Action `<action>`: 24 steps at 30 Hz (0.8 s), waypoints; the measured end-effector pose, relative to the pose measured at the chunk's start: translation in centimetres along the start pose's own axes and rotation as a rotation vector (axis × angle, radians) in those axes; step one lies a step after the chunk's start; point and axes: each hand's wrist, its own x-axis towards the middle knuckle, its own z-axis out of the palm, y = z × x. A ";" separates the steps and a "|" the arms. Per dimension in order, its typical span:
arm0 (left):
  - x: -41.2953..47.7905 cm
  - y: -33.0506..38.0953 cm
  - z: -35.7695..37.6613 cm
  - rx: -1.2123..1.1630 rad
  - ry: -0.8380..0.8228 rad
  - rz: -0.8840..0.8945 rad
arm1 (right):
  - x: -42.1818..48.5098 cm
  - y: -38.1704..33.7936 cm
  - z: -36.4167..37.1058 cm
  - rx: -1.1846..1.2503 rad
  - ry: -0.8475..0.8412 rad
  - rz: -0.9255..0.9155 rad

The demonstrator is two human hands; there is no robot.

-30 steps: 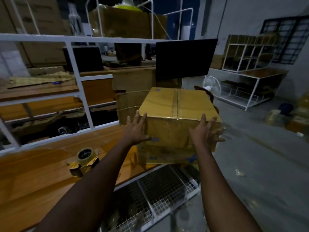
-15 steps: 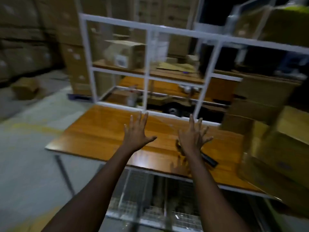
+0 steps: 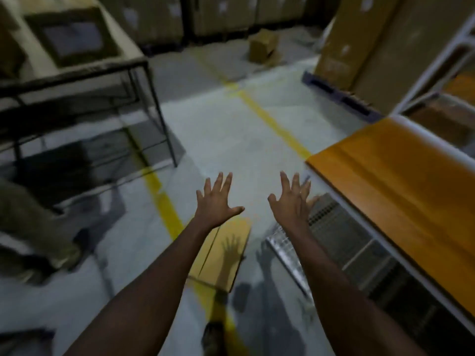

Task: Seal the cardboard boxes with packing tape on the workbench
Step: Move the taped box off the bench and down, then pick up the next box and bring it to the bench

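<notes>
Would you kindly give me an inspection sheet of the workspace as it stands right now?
Surface: workbench, orange wooden top at right, wire shelf beneath.
Job's things: cardboard box on the floor beneath the left arm.
Clutter: small carton tilted on the far floor.
Hands: left hand and right hand open, fingers spread, holding nothing.
Cables: nothing seen.
Surroundings: yellow floor line; metal-frame table left; stacked cartons on a pallet; another person's leg left.

Both hands, left hand (image 3: pixel 216 201) and right hand (image 3: pixel 292 200), hover empty with spread fingers (image 3: pixel 284 179) above a flattened cardboard box (image 3: pixel 226 255), left of the bench (image 3: pixel 390 176).
</notes>
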 end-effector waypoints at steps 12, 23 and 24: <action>1.3 -22.2 27.0 0.142 -0.285 -0.281 | 2.3 0.8 39.6 0.069 -0.455 -0.022; 11.3 -36.9 56.0 0.140 -0.205 -0.372 | 5.7 9.0 70.9 0.002 -0.408 0.004; 12.0 -37.5 57.4 0.137 -0.204 -0.382 | 6.0 9.3 72.3 0.004 -0.388 0.020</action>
